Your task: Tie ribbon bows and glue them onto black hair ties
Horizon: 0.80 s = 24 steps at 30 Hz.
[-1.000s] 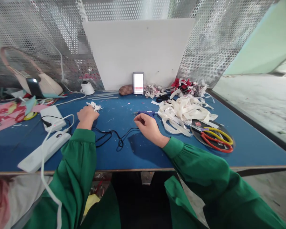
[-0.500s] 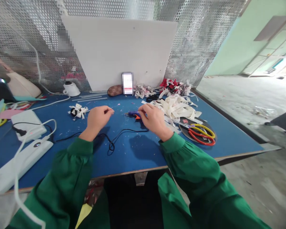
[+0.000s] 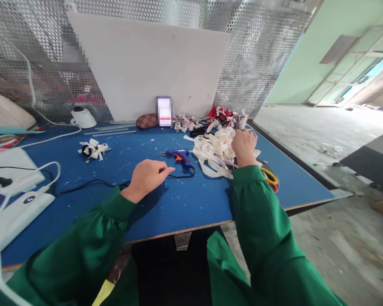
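My left hand [image 3: 150, 176] hovers over the blue table in front of the glue gun, thumb and fingers pinched together. Whatever is between those fingertips, if anything, is too small to make out. At the right edge of a heap of white fabric strips [image 3: 215, 148] is my right hand [image 3: 244, 146], its fingers curled and mostly hidden behind its back. A blue glue gun [image 3: 179, 155] with an orange trigger lies on its side between my hands, nozzle to the left. Scissors [image 3: 270, 177] with yellow and red handles lie partly hidden behind my right wrist.
A white-and-black bow [image 3: 95, 149] lies on the left, near clear sticks [image 3: 113, 131] and a white cup-like object [image 3: 83, 117]. A phone [image 3: 164, 111] stands at the back by red-and-white fabric bunches [image 3: 225, 117]. A power strip [image 3: 22, 216] and cords occupy the left.
My right hand has left the glue gun and moved right to the white strips. My left hand has shifted right and nearer to me. The view has turned slightly right.
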Tool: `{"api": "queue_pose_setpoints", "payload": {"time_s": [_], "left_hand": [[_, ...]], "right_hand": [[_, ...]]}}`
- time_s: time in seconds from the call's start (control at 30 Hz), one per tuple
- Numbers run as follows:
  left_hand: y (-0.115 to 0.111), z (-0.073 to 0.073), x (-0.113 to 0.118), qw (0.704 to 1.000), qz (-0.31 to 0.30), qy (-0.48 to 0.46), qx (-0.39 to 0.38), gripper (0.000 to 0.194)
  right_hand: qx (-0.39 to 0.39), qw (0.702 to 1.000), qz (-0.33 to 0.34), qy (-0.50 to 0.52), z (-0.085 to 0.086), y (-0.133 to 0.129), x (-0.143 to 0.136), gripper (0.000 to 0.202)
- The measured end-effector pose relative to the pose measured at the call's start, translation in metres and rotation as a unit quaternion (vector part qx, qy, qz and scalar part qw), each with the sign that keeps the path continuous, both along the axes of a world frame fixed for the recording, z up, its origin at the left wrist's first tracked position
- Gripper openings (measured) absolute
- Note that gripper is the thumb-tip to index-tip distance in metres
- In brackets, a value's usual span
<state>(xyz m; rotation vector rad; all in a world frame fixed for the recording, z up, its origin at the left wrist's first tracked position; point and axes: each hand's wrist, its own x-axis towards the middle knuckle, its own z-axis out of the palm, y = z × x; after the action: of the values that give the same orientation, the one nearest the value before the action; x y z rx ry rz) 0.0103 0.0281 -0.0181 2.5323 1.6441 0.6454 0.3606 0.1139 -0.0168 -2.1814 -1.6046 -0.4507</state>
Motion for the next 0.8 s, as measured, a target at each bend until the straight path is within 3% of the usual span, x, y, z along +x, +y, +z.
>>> {"api": "queue_pose_setpoints", "payload": {"time_s": [0.13, 0.27, 0.4, 0.5, 0.6, 0.7, 0.8], "left_hand": [[-0.001, 0.001, 0.001, 1.000, -0.003, -0.008, -0.003, 0.051], [-0.001, 0.001, 0.001, 1.000, 0.001, 0.000, -0.005, 0.051], [0.000, 0.000, 0.000, 1.000, -0.002, 0.001, -0.003, 0.051], [0.001, -0.001, 0.000, 1.000, -0.001, 0.002, 0.004, 0.051], [0.001, -0.001, 0.001, 1.000, 0.001, 0.008, 0.002, 0.052], [0.000, -0.001, 0.001, 1.000, -0.001, 0.009, 0.001, 0.053], [0.000, 0.000, 0.002, 1.000, -0.008, -0.003, 0.001, 0.053]], "right_hand": [[-0.049, 0.999, 0.001, -0.013, -0.023, 0.012, 0.009, 0.037], [-0.065, 0.998, -0.008, -0.016, -0.033, 0.018, 0.004, 0.030], [0.001, 1.000, -0.008, -0.015, -0.022, 0.016, 0.002, 0.032], [0.114, 0.992, -0.018, 0.053, -0.003, 0.007, 0.002, 0.031], [0.243, 0.952, -0.005, 0.186, 0.016, -0.004, -0.001, 0.033], [0.343, 0.878, 0.113, 0.315, 0.028, -0.010, -0.007, 0.035], [0.382, 0.804, 0.224, 0.397, 0.034, -0.012, -0.013, 0.035]]}}
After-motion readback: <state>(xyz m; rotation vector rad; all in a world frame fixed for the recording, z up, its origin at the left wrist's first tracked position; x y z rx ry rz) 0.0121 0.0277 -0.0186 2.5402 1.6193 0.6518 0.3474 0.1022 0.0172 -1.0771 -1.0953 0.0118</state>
